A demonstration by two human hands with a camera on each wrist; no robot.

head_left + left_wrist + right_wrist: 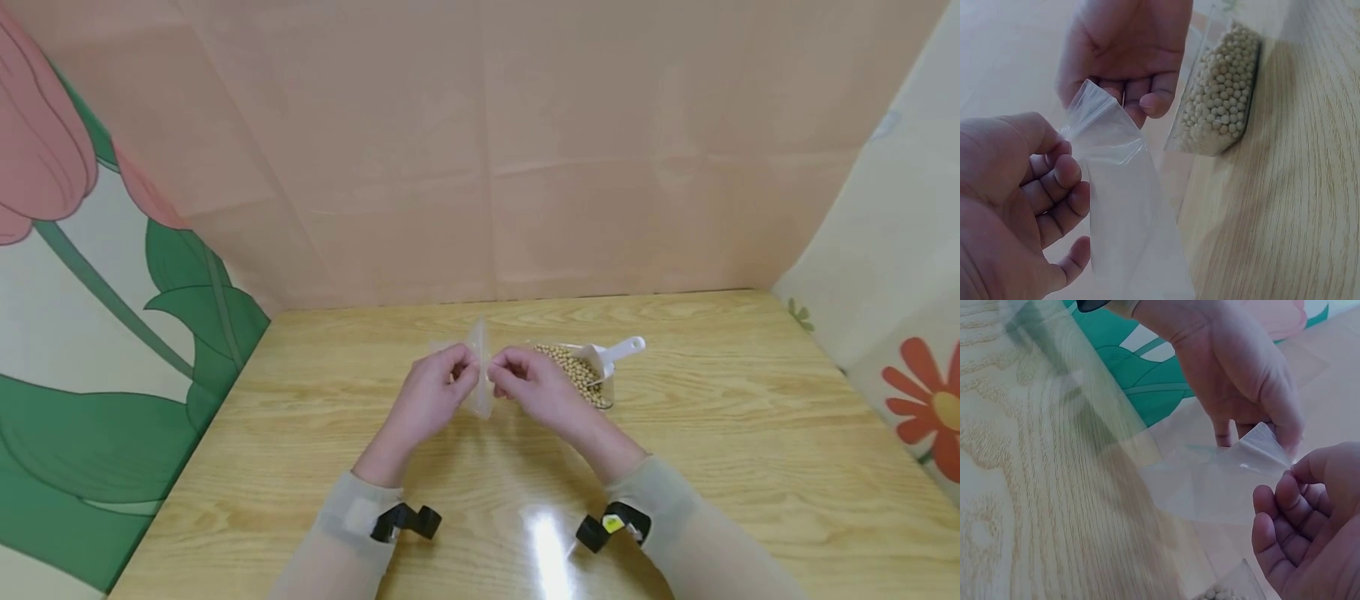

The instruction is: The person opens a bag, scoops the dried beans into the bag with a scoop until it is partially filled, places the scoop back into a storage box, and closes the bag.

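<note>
Between my two hands hangs a clear plastic zip bag [480, 392], its top edge raised off the table. Thumb and forefinger of my left hand [441, 385] pinch one side of the bag's mouth. My right hand [534, 379] pinches the opposite side near the zip strip. In the left wrist view the bag [1135, 212] hangs down flat, its upper corner folded into a peak. From the right wrist the bag [1210, 487] spreads between both hands, and the other fingers of the right hand [1316, 519] are loosely curled.
Just behind my right hand stands a clear container [608, 392] of pale round beans [573, 371]. A white scoop [618, 350] rests in it, handle pointing right. The wooden table [300, 433] meets a pink backdrop [487, 208] behind.
</note>
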